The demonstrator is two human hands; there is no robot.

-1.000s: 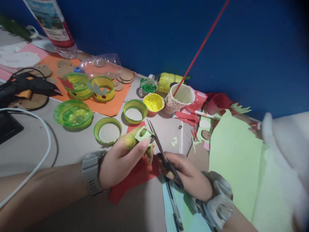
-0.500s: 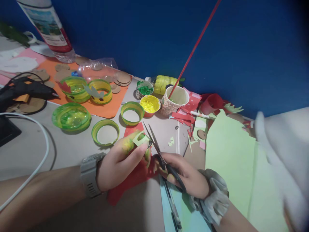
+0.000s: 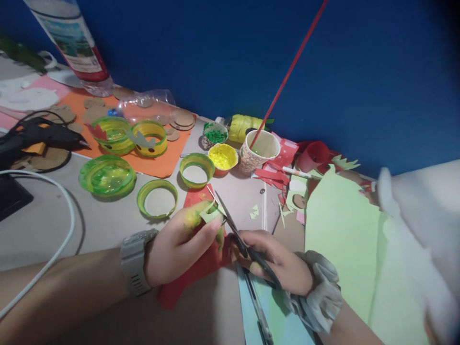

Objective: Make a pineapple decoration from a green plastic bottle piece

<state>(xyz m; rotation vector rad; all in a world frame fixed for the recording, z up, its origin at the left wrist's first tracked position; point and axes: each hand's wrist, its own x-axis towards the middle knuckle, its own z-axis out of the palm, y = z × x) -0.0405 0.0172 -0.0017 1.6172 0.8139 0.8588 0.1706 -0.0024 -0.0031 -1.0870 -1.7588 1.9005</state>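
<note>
My left hand [image 3: 183,242], smeared with yellow and green paint, pinches a small piece of light green paper [image 3: 212,211]. In my right hand [image 3: 273,256] is a pair of black-handled scissors [image 3: 235,230], its blades parted around the edge of that paper. Beneath both hands lies a sheet of red paper [image 3: 196,275]. Two yellow-green painted rings [image 3: 157,198] sit just beyond my left hand. A few tiny green paper scraps [image 3: 254,211] lie to the right of the blades.
Paint cups of green [image 3: 214,135] and yellow [image 3: 223,158] stand near a paper cup [image 3: 258,151] holding a red stick. A glue gun [image 3: 43,134] and white cable [image 3: 68,206] lie left. Large light green paper [image 3: 341,244] covers the right side. A blue wall [image 3: 223,57] rises behind.
The scissor blades have shifted left onto the green paper, with one blade now across it. My left hand has barely moved.
</note>
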